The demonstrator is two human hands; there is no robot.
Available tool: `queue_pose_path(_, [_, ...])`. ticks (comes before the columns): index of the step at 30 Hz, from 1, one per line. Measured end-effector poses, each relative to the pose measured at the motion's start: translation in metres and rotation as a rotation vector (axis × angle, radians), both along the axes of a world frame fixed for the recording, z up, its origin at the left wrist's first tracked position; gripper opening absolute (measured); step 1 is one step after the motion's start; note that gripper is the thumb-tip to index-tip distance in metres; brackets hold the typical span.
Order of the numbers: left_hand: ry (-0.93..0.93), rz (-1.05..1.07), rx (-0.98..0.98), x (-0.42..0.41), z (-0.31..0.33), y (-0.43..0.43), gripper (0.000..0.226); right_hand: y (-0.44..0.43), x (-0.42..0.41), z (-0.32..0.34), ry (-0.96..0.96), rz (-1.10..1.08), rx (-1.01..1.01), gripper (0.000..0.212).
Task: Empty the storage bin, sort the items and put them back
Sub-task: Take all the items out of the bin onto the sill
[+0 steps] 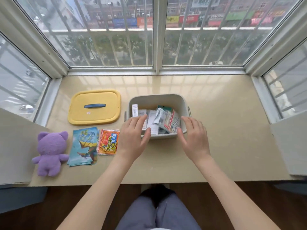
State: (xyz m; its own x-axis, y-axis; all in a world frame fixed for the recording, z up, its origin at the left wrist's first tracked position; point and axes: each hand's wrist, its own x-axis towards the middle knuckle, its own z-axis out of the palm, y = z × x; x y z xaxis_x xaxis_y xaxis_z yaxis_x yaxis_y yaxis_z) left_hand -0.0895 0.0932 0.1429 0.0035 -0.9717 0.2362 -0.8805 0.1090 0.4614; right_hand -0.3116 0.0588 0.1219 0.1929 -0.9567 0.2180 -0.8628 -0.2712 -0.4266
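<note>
The red packet (108,141) bears large Chinese characters, sideways; shop signs (172,19) outside are too blurred to read.

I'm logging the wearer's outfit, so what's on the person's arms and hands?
Both arms are bare, with no sleeves in view. The left hand and right hand carry no gloves, rings, watch or bracelet. Blue-grey trousers show below.

A single wide-angle view is taken from head height, tilted forward and down over the beige sill (224,138). The storage bin (159,100) is seen centred, from close above; the barred window (156,39) is caught at the top.
</note>
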Motion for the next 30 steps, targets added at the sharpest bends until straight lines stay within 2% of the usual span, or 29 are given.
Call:
queue_pose_path(5, [0.024, 0.021, 0.086, 0.009, -0.036, -0.03, 0.047, -0.027, 0.004, -0.029, -0.024, -0.002, 0.039, 0.049])
queue_pose_path(11, [0.067, 0.06, 0.214, 0.002, -0.108, -0.079, 0.058, -0.079, 0.008, -0.097, -0.029, 0.036, 0.183, 0.052])
queue_pose_path(13, [0.125, 0.068, 0.279, -0.006, -0.13, -0.097, 0.061, -0.101, 0.006, -0.122, -0.004, 0.065, 0.23, 0.05])
queue_pose_path(17, [0.293, 0.088, 0.424, -0.023, -0.17, -0.128, 0.072, -0.139, 0.003, -0.162, -0.005, 0.097, 0.394, 0.06])
queue_pose_path(23, [0.417, 0.118, 0.52, -0.042, -0.207, -0.153, 0.086, -0.162, 0.015, -0.192, -0.065, 0.002, 0.558, 0.06])
queue_pose_path(27, [0.503, 0.173, 0.548, -0.048, -0.218, -0.157, 0.087, -0.166, 0.017, -0.205, -0.073, -0.1, 0.677, 0.063])
queue_pose_path(30, [0.548, 0.183, 0.551, -0.047, -0.225, -0.156, 0.082, -0.165, 0.019, -0.213, -0.17, -0.121, 0.753, 0.065])
